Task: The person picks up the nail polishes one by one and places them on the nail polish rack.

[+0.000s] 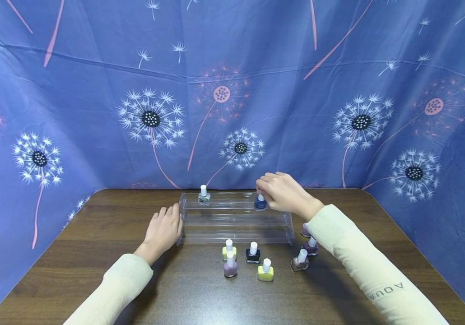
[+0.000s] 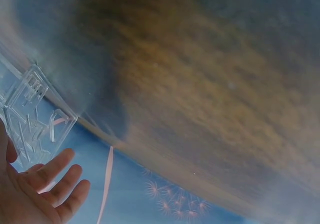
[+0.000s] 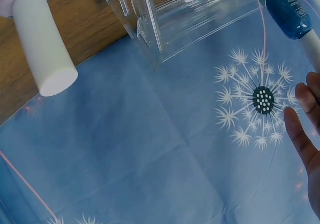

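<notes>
A clear acrylic tiered rack (image 1: 232, 220) stands on the table, its tiers facing me. My left hand (image 1: 164, 231) rests against the rack's left side. Its fingers (image 2: 70, 186) look fairly straight in the left wrist view. My right hand (image 1: 283, 192) is at the right end of the top tier and pinches the white cap of a dark blue nail polish bottle (image 1: 260, 204). In the right wrist view the blue bottle (image 3: 288, 14) shows at the upper right; the fingertips on its cap are partly out of frame. A glittery nail polish bottle (image 1: 204, 196) stands toward the top tier's left end.
In front of the rack stand a black bottle (image 1: 253, 256), a mauve bottle (image 1: 230, 270), and yellow bottles (image 1: 265, 273). Near the right forearm are a brown glitter bottle (image 1: 299, 262) and purple bottles (image 1: 310, 247), one partly behind the sleeve. A blue dandelion-print curtain (image 1: 289, 113) hangs behind the table.
</notes>
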Available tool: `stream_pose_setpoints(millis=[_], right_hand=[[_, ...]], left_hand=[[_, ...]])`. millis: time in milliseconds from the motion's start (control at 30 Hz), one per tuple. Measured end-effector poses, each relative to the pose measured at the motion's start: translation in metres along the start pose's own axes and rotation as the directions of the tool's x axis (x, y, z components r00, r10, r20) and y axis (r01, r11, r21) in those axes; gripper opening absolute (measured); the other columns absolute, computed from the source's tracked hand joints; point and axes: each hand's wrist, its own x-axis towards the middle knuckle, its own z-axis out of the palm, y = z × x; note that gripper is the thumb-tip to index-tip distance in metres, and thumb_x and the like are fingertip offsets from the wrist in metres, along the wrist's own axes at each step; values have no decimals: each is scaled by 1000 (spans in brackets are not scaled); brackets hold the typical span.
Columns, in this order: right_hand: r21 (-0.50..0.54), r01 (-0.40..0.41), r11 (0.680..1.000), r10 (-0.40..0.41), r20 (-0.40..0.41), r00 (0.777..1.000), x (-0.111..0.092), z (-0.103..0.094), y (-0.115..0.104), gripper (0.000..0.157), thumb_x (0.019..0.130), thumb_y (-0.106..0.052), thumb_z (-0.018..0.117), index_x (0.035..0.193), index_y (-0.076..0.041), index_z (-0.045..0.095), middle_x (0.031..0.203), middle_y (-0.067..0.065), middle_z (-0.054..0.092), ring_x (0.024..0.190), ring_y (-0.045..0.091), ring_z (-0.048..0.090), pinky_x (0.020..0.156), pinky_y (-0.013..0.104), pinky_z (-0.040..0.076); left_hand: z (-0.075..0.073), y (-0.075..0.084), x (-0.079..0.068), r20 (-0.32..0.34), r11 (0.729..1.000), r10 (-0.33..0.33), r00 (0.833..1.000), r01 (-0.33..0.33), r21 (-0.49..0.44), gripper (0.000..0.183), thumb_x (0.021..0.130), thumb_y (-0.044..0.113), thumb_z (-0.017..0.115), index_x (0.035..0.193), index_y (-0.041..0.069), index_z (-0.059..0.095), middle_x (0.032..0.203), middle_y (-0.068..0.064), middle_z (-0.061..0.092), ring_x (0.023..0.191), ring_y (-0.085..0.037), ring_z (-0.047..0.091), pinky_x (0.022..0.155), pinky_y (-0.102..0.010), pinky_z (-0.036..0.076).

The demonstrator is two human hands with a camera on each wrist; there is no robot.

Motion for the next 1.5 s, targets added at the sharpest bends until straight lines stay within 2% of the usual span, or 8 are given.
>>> stream_pose_setpoints(millis=[133,300,533,833,1100,1500], right_hand=[[-5,-14,1000,14,23,1000,5,4,2,11,82,-8,57,74,-16,56,66,-6,52,63,12,48,57,27,40],[-5,-29,1000,29,42,999,13,8,6,14,81,-5,55,73,-16,54,65,-5,50,61,12,45,55,27,36],[-3,-41,999,41,59,997,24,13,9,11,84,-8,54,77,-16,56,70,-4,56,65,13,52,60,28,42],[-5,-58,998,58,69,996,37,22,7,11,85,-10,56,75,-15,55,71,-3,57,67,13,53,59,29,44],[-8,-56,998,56,53,997,46,32,7,11,86,-14,56,76,-15,54,71,-3,57,65,14,54,57,31,45],[45,-73,996,69,80,994,56,45,2,9,83,-10,58,76,-15,56,72,-3,58,69,14,56,64,31,48]], left_hand=[[0,0,0,-22,1000,15,1000,-15,6,35,91,19,45,116,-4,47,91,-15,64,89,-33,58,69,-43,47],[0,1,0,-13,1000,16,1000,-16,16,35,92,19,44,118,-5,47,90,-14,64,88,-32,58,69,-42,48],[0,0,0,-6,1000,10,1000,-10,23,38,93,20,38,120,-6,46,93,-14,62,89,-32,57,69,-42,47],[-2,1,0,41,999,11,999,-13,40,41,93,20,41,124,-6,45,98,-14,63,93,-32,57,72,-42,47],[-2,1,0,35,999,11,999,-13,53,40,92,20,43,123,-6,45,96,-14,63,92,-31,57,72,-43,47],[1,0,0,15,999,10,1000,-11,41,40,91,19,45,122,-6,46,94,-13,63,91,-31,58,72,-43,47]])
